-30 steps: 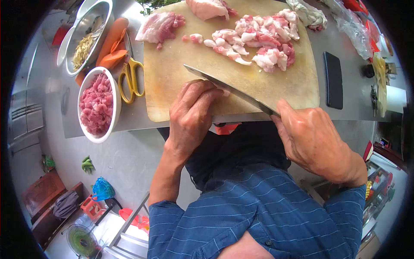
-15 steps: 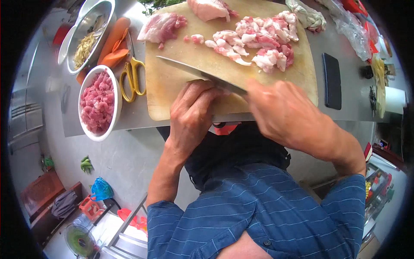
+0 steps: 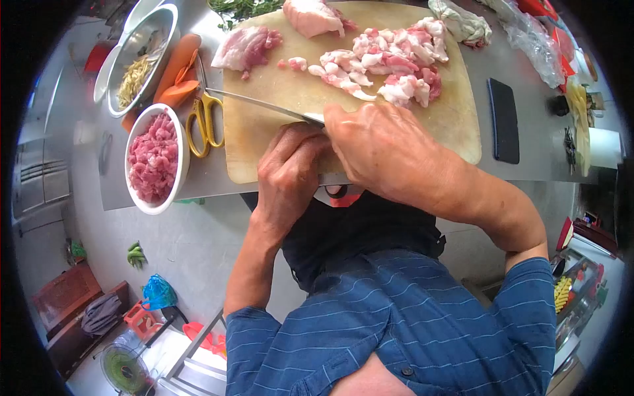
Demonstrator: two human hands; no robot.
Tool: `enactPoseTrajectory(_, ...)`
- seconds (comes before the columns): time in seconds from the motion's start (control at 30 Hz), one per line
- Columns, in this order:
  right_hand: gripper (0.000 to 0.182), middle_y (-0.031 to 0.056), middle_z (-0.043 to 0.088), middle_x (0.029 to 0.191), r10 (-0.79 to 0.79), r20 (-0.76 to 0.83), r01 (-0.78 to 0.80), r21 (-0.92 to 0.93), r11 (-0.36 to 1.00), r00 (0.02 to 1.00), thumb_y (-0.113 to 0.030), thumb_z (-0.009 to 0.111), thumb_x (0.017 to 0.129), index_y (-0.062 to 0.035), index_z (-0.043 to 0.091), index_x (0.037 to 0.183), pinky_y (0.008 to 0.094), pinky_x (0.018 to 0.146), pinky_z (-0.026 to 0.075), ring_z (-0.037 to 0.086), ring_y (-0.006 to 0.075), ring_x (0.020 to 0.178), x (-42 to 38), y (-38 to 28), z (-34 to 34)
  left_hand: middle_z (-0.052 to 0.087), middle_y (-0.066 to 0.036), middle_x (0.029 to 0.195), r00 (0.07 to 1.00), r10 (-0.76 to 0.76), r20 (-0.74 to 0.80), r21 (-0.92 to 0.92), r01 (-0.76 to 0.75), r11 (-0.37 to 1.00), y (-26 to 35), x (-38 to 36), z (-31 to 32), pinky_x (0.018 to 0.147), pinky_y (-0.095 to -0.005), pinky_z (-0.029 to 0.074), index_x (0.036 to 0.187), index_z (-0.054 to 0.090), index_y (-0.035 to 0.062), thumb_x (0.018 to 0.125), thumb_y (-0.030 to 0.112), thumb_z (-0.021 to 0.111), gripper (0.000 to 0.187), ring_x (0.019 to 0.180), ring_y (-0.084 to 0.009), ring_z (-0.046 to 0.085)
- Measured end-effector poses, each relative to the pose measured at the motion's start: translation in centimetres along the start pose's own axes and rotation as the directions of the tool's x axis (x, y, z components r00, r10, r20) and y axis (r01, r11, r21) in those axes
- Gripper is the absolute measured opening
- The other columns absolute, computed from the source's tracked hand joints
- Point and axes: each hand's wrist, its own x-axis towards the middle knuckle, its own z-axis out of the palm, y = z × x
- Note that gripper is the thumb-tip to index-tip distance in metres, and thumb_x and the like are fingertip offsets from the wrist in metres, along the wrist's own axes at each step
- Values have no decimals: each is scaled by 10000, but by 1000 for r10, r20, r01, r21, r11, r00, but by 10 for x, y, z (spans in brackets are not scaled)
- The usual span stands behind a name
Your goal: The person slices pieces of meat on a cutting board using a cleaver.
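My right hand (image 3: 380,142) is closed round the handle of a kitchen knife (image 3: 264,104), its blade reaching left over the cutting board (image 3: 254,148). Just below the blade, my left hand (image 3: 290,165) is curled with its fingers pressed together near the board's front edge; whatever they hold is hidden. Whitish-pink fatty meat pieces (image 3: 396,56) lie in a pile across the board's far right. Two larger pieces, one pork chunk (image 3: 247,49) at the far left and another pork chunk (image 3: 314,16) at the back, rest there too.
Left of the board stand a white bowl of diced meat (image 3: 154,158), yellow-handled scissors (image 3: 206,125), carrots (image 3: 178,72) and a metal bowl (image 3: 142,56) with pale strips. To the right lie a phone (image 3: 504,122), a crumpled cloth (image 3: 460,21) and clear plastic bags (image 3: 528,49).
My right hand has moved left with the knife, and the blade's tip now extends past the board's left edge. My left hand stays in nearly the same place.
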Motion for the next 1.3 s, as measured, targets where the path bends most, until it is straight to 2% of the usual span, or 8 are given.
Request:
enactPoseTrajectory(0.13,148,254,676,775,-76,-182,73,-22,997,980,-153,650,1038,-11,615,1061,564,717,545,701,425,770,-52,19,-10,745,-113,1042,1000,4,-16,10,-4,1000,2,5,-2,874,-416,620,996,778,21,764,-103,711,271,1002,-315,745)
enactPoseTrajectory(0.23,155,296,684,779,57,-72,-61,-56,997,996,-142,652,1045,10,619,1050,574,690,544,709,485,758,-69,21,-36,751,-110,1035,999,11,-31,-20,-12,1000,0,4,1,861,-402,620,988,799,37,818,-96,726,228,982,-303,753)
enactPoseTrajectory(0.33,174,317,669,767,287,14,-287,-7,958,958,-123,662,1043,43,615,1068,569,662,534,692,523,752,-65,23,-41,737,-104,1045,998,53,-21,9,-53,999,-1,4,2,871,-405,621,1014,783,47,739,-65,744,299,1018,-298,734)
enactPoseTrajectory(0.43,172,319,653,758,239,-168,-224,102,969,956,-91,666,1034,62,602,1079,557,641,520,673,527,742,-62,25,-39,748,-120,1031,1000,-14,-23,5,14,1000,4,3,-1,845,-397,624,1014,820,57,808,-96,735,270,966,-300,749)
enactPoseTrajectory(0.6,148,301,649,729,186,27,-188,162,969,982,-68,678,1021,38,590,1075,568,637,515,680,514,739,-60,11,-35,727,-124,1027,997,59,-49,47,-57,997,-1,0,1,847,-413,620,1055,793,28,712,-35,741,352,980,-321,733)
enactPoseTrajectory(1.03,150,267,657,707,117,25,-118,70,991,993,-63,697,1008,17,573,1036,585,633,517,687,496,729,-66,5,-30,756,-123,1010,997,50,-61,51,-47,998,0,1,0,848,-404,619,987,797,9,765,-76,737,245,971,-308,752)
enactPoseTrajectory(1.2,153,263,659,723,195,152,-204,45,978,969,-66,697,1008,19,573,1038,590,650,508,672,501,724,-75,2,-45,756,-125,1023,998,55,-39,47,-53,997,0,2,0,865,-405,618,1018,807,22,759,-77,733,287,987,-315,752)
enactPoseTrajectory(1.3,155,261,647,702,125,60,-126,9,992,990,-76,697,1010,20,579,1040,598,655,503,670,502,724,-73,1,-41,757,-131,1028,999,49,-13,25,-48,999,-1,4,-3,865,-410,620,1020,808,27,751,-86,725,303,985,-316,754)
